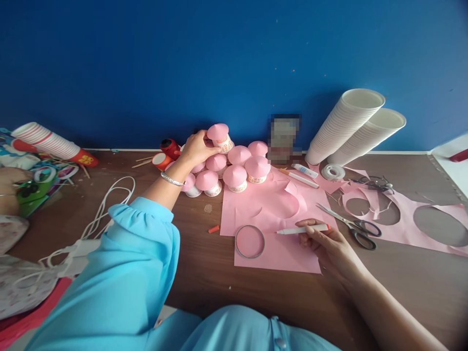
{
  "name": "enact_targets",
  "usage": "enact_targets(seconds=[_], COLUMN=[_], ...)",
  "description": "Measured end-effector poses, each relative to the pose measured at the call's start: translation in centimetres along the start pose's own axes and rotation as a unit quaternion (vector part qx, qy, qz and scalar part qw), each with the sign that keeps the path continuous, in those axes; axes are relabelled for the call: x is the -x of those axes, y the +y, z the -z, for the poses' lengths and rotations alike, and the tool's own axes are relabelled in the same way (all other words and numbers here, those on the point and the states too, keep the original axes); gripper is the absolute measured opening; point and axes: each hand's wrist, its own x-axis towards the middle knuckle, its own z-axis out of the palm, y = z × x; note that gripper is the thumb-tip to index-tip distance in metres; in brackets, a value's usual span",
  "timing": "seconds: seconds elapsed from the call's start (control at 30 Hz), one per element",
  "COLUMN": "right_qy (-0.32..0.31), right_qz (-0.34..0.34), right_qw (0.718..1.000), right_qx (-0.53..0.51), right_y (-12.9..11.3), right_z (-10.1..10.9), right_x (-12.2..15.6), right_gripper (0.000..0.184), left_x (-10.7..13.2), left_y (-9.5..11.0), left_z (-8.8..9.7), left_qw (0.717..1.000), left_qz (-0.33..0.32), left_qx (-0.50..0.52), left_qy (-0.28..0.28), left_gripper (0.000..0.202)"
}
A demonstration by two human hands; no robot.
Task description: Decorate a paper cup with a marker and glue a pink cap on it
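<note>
My left hand (196,148), reaching to the back of the table, grips a small paper-cup house (218,131) with a pink cone roof. Around and below it stand several similar cup houses (234,176). My right hand (323,241) holds a white marker (298,230) between thumb and fingers, its tip pointing left just above the pink paper (280,258). A thin round ring (263,243) lies flat on that sheet, left of the tip. An orange-red marker cap (214,229) rests on the wood beside the paper.
Scissors (353,225) lie open at the right by cut pink paper (397,234). Two tall stacks of white cups (341,124) lean at the blue wall, near a tape roll (333,171) and a glue tube (305,170). White cables (97,222) and a person's arm (10,190) are at left.
</note>
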Motion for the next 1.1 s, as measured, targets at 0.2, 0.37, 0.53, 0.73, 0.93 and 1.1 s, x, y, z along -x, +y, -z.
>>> enact_targets(seconds=[0.2, 0.37, 0.53, 0.73, 0.93, 1.1], right_qy=[0.012, 0.013, 0.018, 0.013, 0.007, 0.01], right_qz=[-0.009, -0.003, 0.004, 0.003, 0.002, 0.002], right_qw=[1.0, 1.0, 0.999, 0.999, 0.999, 0.999], right_qx=[0.008, 0.027, 0.05, 0.043, 0.037, 0.045], right_y=[-0.1, -0.2, -0.2, 0.0, 0.3, 0.0], right_z=[0.0, -0.1, 0.0, 0.2, 0.4, 0.2], right_x=[0.0, 0.0, 0.0, 0.0, 0.0, 0.1], right_gripper=[0.041, 0.045, 0.047, 0.044, 0.043, 0.045], left_x=[0.9, 5.6, 12.0, 18.1, 18.8, 18.3], left_y=[-1.6, -2.1, -4.0, -8.1, -9.5, -7.5], left_z=[1.1, 3.1, 3.7, -0.5, -2.5, -3.6], left_qw=[0.999, 0.99, 0.983, 0.989, 0.981, 0.992], left_qz=[-0.034, -0.114, -0.11, 0.001, 0.069, 0.071], left_qx=[0.024, -0.054, -0.056, 0.039, 0.035, 0.073], left_qy=[0.024, 0.07, 0.134, 0.144, 0.179, 0.078], left_gripper=[0.051, 0.036, 0.037, 0.028, 0.039, 0.042])
